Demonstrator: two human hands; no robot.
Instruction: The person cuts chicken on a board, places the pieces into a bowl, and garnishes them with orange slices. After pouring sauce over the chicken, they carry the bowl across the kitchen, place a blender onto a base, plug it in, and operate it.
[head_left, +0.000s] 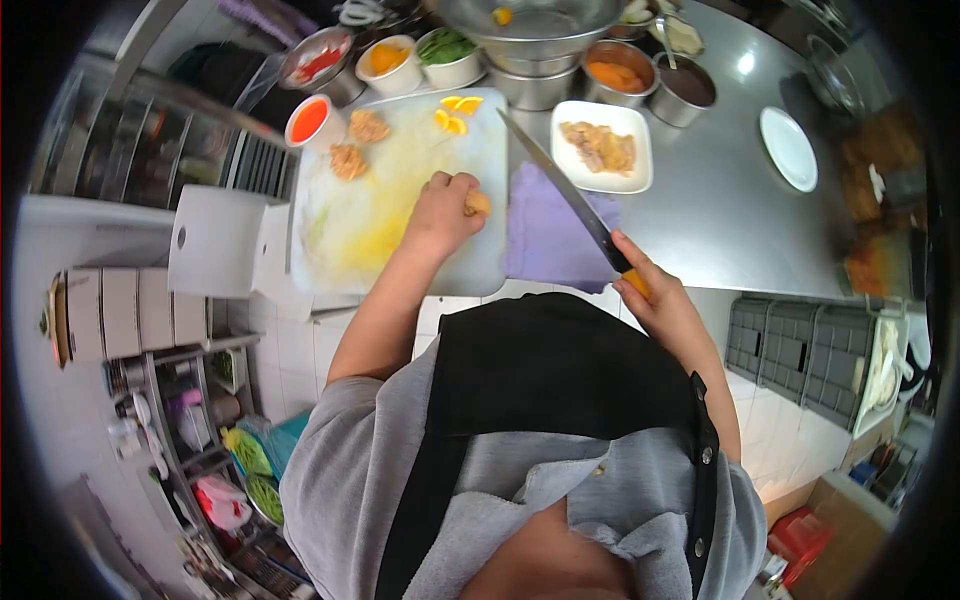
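My left hand [445,208] is reaching forward with the arm stretched out and bare to the short sleeve, knuckles up, fingers curling down and closing over something small. My right hand [655,290] is staying closer to my body, elbow bent, wrist angling inward, fingers wrapping tight around a handle, thumb lying along its top.

A square white plate [602,148] of cooked meat stood on the steel bench [720,200], near a round empty white plate [789,148] and a purple cloth [555,235].
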